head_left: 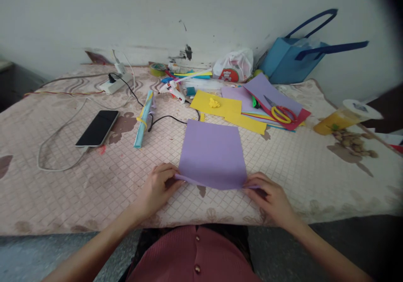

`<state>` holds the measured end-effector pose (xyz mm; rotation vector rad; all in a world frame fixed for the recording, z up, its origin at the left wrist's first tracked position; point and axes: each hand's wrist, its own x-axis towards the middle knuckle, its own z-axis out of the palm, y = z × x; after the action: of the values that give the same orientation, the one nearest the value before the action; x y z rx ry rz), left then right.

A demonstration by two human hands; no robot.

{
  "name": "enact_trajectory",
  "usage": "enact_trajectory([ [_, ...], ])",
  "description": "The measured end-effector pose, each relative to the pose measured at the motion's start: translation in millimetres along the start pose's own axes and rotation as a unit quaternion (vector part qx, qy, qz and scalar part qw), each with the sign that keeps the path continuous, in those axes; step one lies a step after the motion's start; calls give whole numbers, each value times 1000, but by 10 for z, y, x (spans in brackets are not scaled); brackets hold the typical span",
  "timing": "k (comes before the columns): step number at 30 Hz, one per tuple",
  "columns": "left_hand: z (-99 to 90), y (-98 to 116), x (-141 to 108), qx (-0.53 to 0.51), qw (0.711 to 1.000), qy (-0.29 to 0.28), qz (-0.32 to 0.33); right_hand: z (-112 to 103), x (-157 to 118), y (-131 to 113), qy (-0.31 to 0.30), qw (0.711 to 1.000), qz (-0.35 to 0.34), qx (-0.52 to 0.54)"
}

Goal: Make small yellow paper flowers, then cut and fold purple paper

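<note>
A sheet of purple paper [212, 152] lies on the patterned tablecloth in front of me, its near edge lifted and slightly curled. My left hand [160, 187] pinches the near left corner between thumb and fingers. At the near right corner, my right hand [267, 194] grips the same sheet in a pinch. Beyond the far edge lie yellow paper pieces [252, 124] with a small crumpled yellow piece [214, 102] on top. A pale blue paper roll [143, 120] with a yellow strip around it rests to the left of the sheet.
Left are a phone [98, 128] on a cable and a power strip [116, 84]. A white glue gun [174, 91] lies at the back. Scissors [281, 114] rest on stacked coloured paper. Farther right stand a blue bag [286, 61] and a tilted drink cup [338, 118].
</note>
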<state>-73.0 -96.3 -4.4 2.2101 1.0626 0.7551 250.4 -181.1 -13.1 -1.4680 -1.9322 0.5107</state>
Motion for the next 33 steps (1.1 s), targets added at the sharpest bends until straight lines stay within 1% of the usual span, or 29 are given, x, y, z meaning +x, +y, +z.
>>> enact_trajectory([
  [5,43,-2,56,28,999,2,-35,-32,81,-42,-32,993,103,40],
  [9,39,1,109,36,997,-4,-62,-55,125,-34,-63,983,166,45],
  [11,22,17,125,29,997,-13,-71,-60,146,-26,-77,979,185,48],
  [14,5,44,125,3,997,-33,-69,-73,167,-25,-91,977,185,62],
  [17,21,60,113,-1,997,-16,-72,-96,165,-43,-89,981,156,73],
  [20,48,62,124,15,997,3,-80,-103,141,-76,-58,988,130,57],
  [23,55,64,152,28,996,-4,-90,-66,116,-104,-8,990,132,40],
  [25,49,69,164,37,994,-13,-99,-31,113,-112,4,990,140,34],
  [30,38,81,174,62,992,-28,-111,-1,155,-97,-28,988,152,-15],
  [33,42,80,181,77,990,-30,-116,-12,196,-67,-37,984,170,-41],
])
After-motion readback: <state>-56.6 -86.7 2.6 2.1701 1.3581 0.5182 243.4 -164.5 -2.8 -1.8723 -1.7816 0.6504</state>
